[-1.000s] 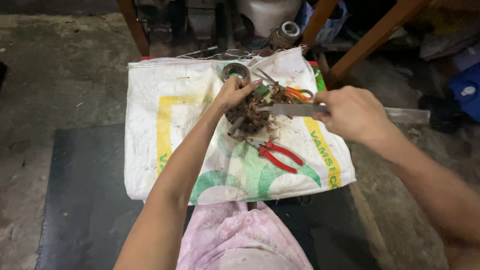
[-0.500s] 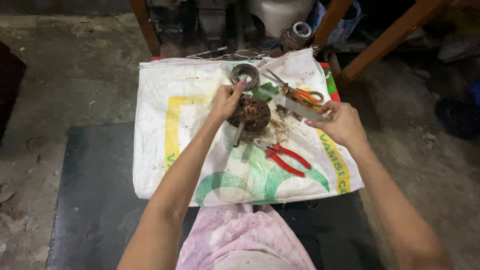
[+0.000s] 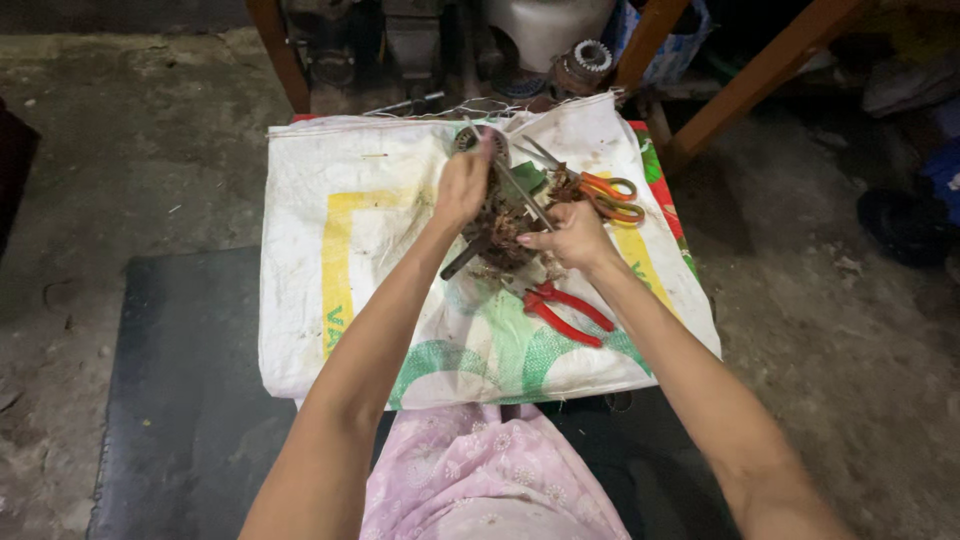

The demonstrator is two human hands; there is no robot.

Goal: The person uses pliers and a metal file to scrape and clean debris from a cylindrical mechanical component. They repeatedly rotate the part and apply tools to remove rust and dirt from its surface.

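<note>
motor core (image 3: 497, 232) mid-sack (image 3: 330, 250), sack edges well clear, pliers (image 3: 565, 312) just below core | left hand (image 3: 462, 186) closed on core's top, arm stretched forward | right hand (image 3: 568, 238) fisted round metal blade (image 3: 520, 190), angled across core

Red-handled pliers (image 3: 566, 314), orange-handled scissors (image 3: 608, 197), white, yellow and green sack (image 3: 340, 240)
</note>
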